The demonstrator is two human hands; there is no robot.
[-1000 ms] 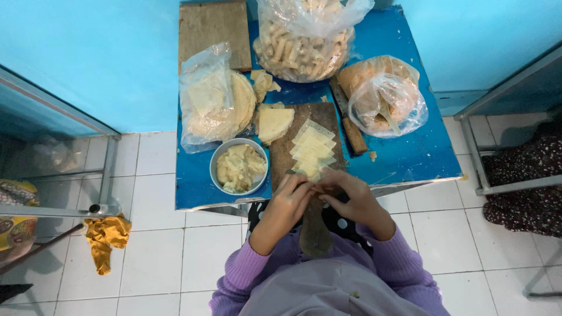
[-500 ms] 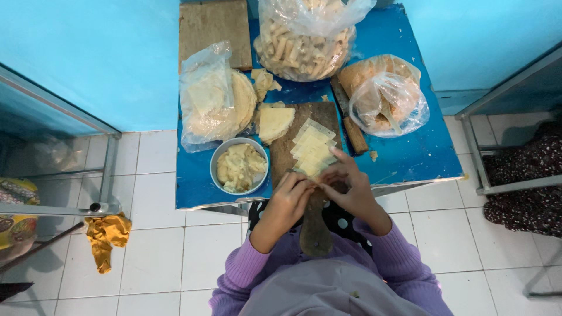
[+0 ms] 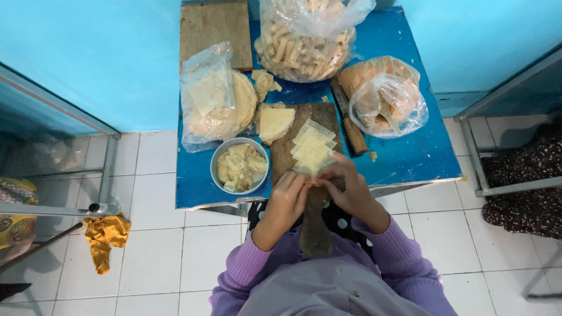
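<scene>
- At near edge of blue table: left hand and right hand meet, fingers pinched together on a pale square wrapper.
- Wrapper stack lies on wooden board, just beyond hands.
- Filling bowl sits left of board.

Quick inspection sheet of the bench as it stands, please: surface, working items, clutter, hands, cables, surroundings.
Surface: blue table, crowded, crumbs near the right side.
Job's things: fanned stack of pale square sheets on a wooden paddle board; metal bowl of pale filling beside it.
Clutter: bag of rolled sticks, bagged round flat sheets, folded sheet, bag with a spoon, second board.
Hands: left hand and right hand meet at the stack's near edge; whether they hold anything cannot be told.
Cables: nothing seen.
Surroundings: white tiled floor, yellow cloth, metal frames either side.
</scene>
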